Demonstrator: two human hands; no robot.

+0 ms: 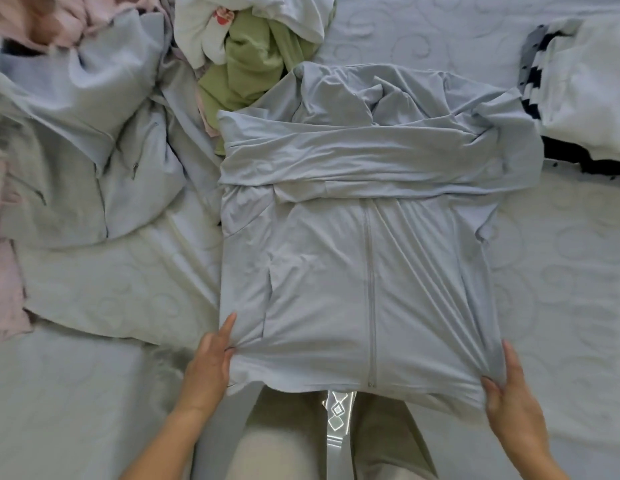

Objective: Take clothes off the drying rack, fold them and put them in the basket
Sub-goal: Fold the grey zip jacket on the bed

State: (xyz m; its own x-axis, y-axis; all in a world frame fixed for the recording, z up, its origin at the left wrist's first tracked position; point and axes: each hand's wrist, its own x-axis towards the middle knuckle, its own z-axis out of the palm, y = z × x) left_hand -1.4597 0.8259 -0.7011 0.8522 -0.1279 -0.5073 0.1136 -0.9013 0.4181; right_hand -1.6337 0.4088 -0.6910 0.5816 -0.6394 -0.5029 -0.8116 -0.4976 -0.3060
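A pale grey-blue zip jacket [364, 258] lies flat on the bed in front of me, zipper up the middle, both sleeves folded across the chest and the hood bunched at the far end. My left hand [211, 362] pinches the hem's left corner. Over at the hem's right corner, my right hand [509, 393] grips the fabric. No drying rack or basket is in view.
Another grey-blue zip garment [83, 147] lies crumpled at the left, with pink cloth [7, 278] beside it. Green [253, 64] and white clothes [211, 26] are heaped at the far middle. A white and black-patterned pile [578, 88] sits far right. The patterned bedsheet [561, 271] lies underneath.
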